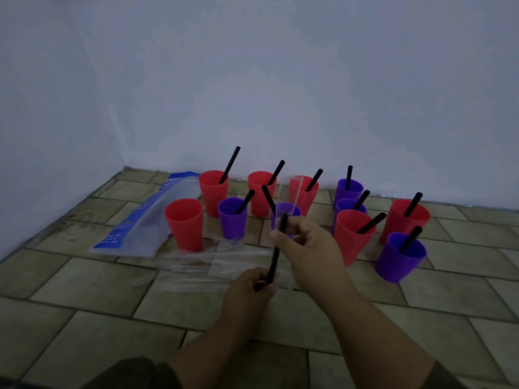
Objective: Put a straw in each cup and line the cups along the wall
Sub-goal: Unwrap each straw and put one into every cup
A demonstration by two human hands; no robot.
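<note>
Several red and purple cups stand on the tiled floor near the white wall [280, 94], most with a black straw in them. The front-left red cup [184, 224] has no straw. A purple cup [286, 213] behind my right hand holds a leaning straw. My left hand [252, 287] pinches the lower end of a black straw [276, 251]. My right hand [306, 242] pinches a clear wrapper [289, 197] at the straw's upper end; the wrapper rises above my fingers.
A clear bag with blue print [146, 220] lies at the left by the wall corner. Loose clear wrappers [202, 265] lie on the floor tiles in front of the cups. Another wall runs along the left side.
</note>
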